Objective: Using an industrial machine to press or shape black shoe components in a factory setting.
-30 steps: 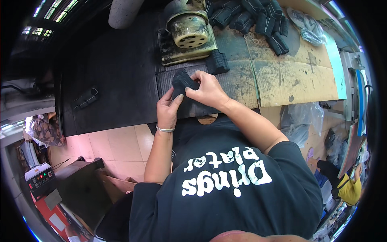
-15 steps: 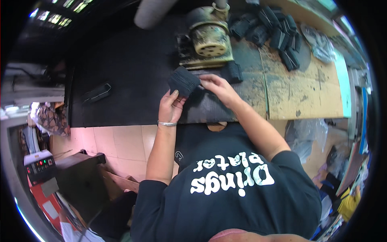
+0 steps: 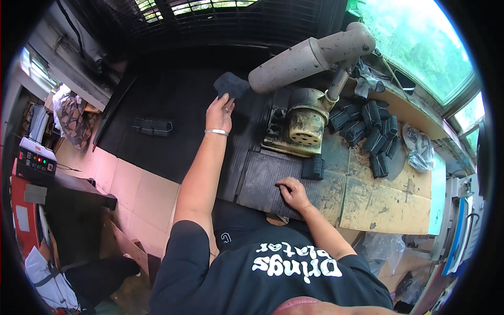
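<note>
My left hand (image 3: pixel 220 114) is stretched forward over the black work surface, thumb on top, gripping a flat dark grey piece (image 3: pixel 231 85) by its near edge. The piece is close to the mouth of a grey cylindrical nozzle (image 3: pixel 286 65). My right hand (image 3: pixel 294 192) lies on the dirty cardboard with its fingers curled under, and nothing shows in it. Beyond that hand stands a small black ribbed stack (image 3: pixel 313 167), next to a stained cream machine with a round perforated end (image 3: pixel 304 137).
Several black tied bundles (image 3: pixel 374 140) are heaped at the right, near a clear plastic bag (image 3: pixel 418 149). One tied bundle (image 3: pixel 153 127) lies at the left. A control box with lit buttons (image 3: pixel 38 158) stands farther left. A window (image 3: pixel 420 47) is at the upper right.
My left hand has carried the dark piece forward, away from my right hand. My right hand has let go of it and come down onto the cardboard. The view has tilted up.
</note>
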`<control>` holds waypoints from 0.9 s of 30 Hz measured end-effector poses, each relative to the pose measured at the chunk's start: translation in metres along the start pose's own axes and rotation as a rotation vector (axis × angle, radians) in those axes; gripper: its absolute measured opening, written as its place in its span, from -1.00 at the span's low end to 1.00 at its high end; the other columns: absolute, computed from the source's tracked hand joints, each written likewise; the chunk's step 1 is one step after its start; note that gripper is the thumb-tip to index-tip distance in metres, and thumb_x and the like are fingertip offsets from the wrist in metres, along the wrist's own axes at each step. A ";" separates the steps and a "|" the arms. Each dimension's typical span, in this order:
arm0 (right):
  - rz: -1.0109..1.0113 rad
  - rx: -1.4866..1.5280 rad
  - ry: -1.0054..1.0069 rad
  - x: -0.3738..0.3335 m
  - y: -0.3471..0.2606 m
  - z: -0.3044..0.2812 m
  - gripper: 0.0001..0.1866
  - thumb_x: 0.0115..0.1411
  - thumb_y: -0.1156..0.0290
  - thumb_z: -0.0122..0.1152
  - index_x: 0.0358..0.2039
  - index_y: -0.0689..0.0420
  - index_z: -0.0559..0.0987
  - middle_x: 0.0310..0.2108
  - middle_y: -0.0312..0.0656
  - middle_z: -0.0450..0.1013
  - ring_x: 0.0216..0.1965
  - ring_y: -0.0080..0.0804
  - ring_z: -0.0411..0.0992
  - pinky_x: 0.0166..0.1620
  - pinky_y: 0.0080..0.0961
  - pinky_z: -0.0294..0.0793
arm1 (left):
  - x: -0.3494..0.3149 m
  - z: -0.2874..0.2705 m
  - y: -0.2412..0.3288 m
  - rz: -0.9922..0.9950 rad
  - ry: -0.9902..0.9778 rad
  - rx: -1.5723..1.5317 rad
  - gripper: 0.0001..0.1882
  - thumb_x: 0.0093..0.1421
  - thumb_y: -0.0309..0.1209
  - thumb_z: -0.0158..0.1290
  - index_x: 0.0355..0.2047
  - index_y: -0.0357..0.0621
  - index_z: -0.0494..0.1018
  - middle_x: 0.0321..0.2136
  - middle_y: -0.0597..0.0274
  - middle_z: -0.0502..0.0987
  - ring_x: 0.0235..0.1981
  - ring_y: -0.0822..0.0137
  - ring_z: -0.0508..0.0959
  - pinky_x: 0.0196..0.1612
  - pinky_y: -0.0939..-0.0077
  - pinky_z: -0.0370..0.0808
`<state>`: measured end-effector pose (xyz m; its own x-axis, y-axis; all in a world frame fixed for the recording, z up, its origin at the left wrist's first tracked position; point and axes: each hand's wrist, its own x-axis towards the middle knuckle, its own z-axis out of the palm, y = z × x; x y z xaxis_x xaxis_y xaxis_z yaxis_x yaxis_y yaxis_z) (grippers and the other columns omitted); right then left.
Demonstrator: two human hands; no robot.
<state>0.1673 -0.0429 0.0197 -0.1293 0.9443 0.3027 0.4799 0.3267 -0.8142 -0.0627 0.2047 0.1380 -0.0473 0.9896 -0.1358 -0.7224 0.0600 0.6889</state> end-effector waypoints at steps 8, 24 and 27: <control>0.010 0.011 0.004 0.004 0.001 -0.003 -0.83 0.08 0.59 0.13 -0.31 0.19 0.62 -0.30 -0.10 0.55 -0.21 -0.10 0.51 -0.07 -0.32 0.47 | 0.001 0.037 -0.008 -0.037 -0.075 0.007 -0.82 0.16 -0.43 0.17 -0.22 -0.09 0.47 -0.16 0.27 0.56 0.06 0.22 0.46 0.16 0.29 0.20; -0.008 0.012 0.007 0.003 0.001 -0.001 -0.84 0.09 0.60 0.13 -0.31 0.19 0.62 -0.32 -0.12 0.55 -0.23 -0.12 0.50 -0.12 -0.34 0.46 | -0.006 0.035 -0.004 -0.040 -0.085 -0.017 -0.85 0.16 -0.41 0.17 -0.25 -0.07 0.49 -0.18 0.30 0.56 0.00 0.25 0.48 0.13 0.32 0.23; -0.011 -0.011 0.005 0.002 0.000 -0.001 -0.84 0.09 0.60 0.13 -0.31 0.18 0.62 -0.33 -0.12 0.55 -0.23 -0.12 0.51 -0.11 -0.35 0.46 | -0.010 0.033 0.000 -0.050 -0.118 -0.024 -0.83 0.15 -0.40 0.17 -0.24 -0.07 0.49 -0.17 0.29 0.56 -0.01 0.26 0.47 0.14 0.33 0.23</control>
<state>0.1683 -0.0414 0.0206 -0.1301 0.9402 0.3147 0.4876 0.3370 -0.8054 -0.0393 0.1990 0.1626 0.0700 0.9940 -0.0836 -0.7384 0.1079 0.6656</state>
